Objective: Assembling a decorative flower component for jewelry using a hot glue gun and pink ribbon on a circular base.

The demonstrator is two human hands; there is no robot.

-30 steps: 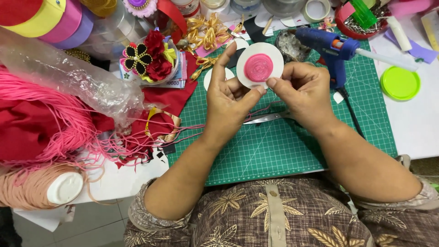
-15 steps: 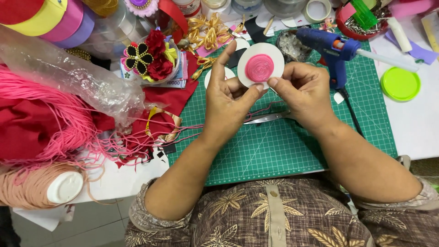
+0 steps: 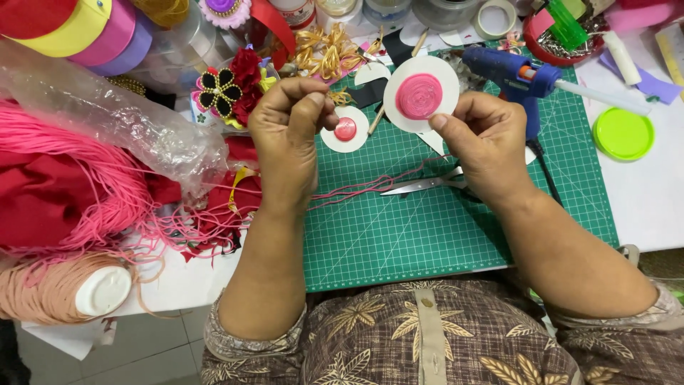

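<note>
My right hand holds up a white round disc by its lower edge; a flat coil of pink cord is stuck on the disc's middle. My left hand is off to the left of the disc, fingers curled shut with thumb against forefinger, and nothing shows between them. Just right of that hand, a smaller white disc with a pink centre lies on the green cutting mat. Thin pink cord strands trail across the mat toward my right hand.
Scissors lie on the mat below my hands. A blue glue gun stands behind the right hand, a lime lid at the right. Pink cord bundles, red cloth, plastic wrap and ribbon rolls crowd the left.
My left hand has let go of the disc and moved left, closing its fingers. The right hand still holds the disc up.
</note>
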